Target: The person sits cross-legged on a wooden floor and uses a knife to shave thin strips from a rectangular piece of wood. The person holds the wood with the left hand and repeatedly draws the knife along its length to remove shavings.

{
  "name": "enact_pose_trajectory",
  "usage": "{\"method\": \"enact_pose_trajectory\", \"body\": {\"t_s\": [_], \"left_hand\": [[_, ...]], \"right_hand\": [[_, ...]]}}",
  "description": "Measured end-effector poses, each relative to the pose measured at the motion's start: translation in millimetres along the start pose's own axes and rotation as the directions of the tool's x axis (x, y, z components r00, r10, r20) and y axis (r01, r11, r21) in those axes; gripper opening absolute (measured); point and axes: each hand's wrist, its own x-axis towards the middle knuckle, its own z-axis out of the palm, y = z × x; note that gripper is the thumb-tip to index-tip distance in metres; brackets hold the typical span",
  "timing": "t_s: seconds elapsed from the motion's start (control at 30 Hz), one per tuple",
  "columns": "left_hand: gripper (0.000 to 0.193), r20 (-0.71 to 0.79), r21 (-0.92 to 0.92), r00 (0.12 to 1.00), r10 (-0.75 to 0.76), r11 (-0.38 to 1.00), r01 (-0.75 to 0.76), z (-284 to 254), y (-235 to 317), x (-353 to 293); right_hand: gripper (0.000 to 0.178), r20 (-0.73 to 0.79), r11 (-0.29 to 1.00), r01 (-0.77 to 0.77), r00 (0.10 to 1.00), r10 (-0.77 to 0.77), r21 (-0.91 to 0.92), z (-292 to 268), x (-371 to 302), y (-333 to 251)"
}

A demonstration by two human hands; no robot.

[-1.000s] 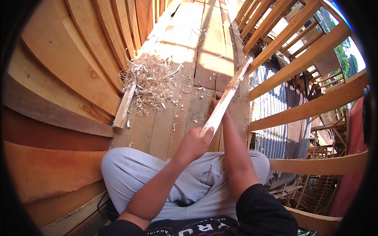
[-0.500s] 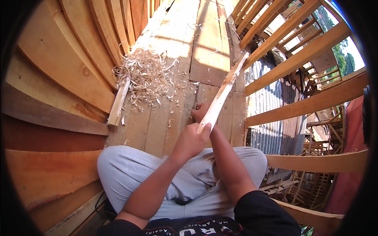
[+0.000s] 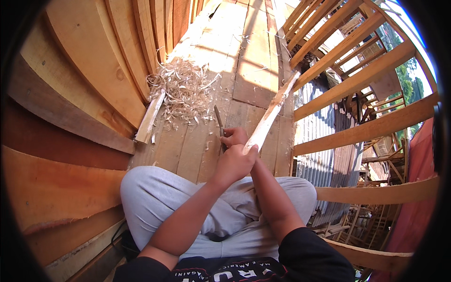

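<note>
Apparently I am at a whittling step: my left hand [image 3: 236, 163] wraps the near end of a pale stick [image 3: 271, 114] angled toward one o'clock; my right hand [image 3: 236, 136], crossed just beyond, holds a knife [image 3: 218, 117] pointing to eleven. Next likely calls for laying its edge against the stick. Curled shavings [image 3: 181, 89] lie farther out, at eleven.
</note>
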Motion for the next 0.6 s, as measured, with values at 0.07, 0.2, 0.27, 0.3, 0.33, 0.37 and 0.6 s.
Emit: {"method": "enact_pose_trajectory", "body": {"t_s": [0.07,0.2,0.27,0.3,0.33,0.37,0.6], "left_hand": [[0.057,-0.004,-0.003,1.000,-0.003,1.000,0.003,-1,-1,-1],[0.062,0.057,-0.004,0.997,-0.059,0.998,0.060,-9,2,-3],[0.060,-0.030,0.041,1.000,0.001,0.999,0.000,1,0,-2],[0.059,-0.045,0.068,0.998,0.047,0.997,-0.044,12,4,0],[0.060,-0.069,0.105,0.995,0.077,0.992,-0.070,11,-2,1],[0.060,-0.083,0.140,0.990,0.113,0.985,-0.101,11,-4,2],[0.060,-0.028,0.017,0.999,-0.043,0.999,0.043,0,-7,1]], "right_hand": [[0.023,-0.089,0.989,0.042,0.996,-0.029,0.144,5,-4,-8],[0.047,0.028,0.957,-0.158,0.985,0.169,-0.243,-6,0,-5],[0.054,0.073,0.915,-0.093,0.989,0.131,-0.393,4,4,23],[0.050,0.018,0.914,0.005,1.000,0.002,-0.405,22,5,68],[0.049,0.061,0.952,0.018,0.998,0.001,-0.305,38,2,63],[0.049,0.094,0.978,0.018,0.996,0.002,-0.207,48,-2,57],[0.052,0.147,0.981,-0.043,0.989,0.014,0.191,17,-8,-21]]}}
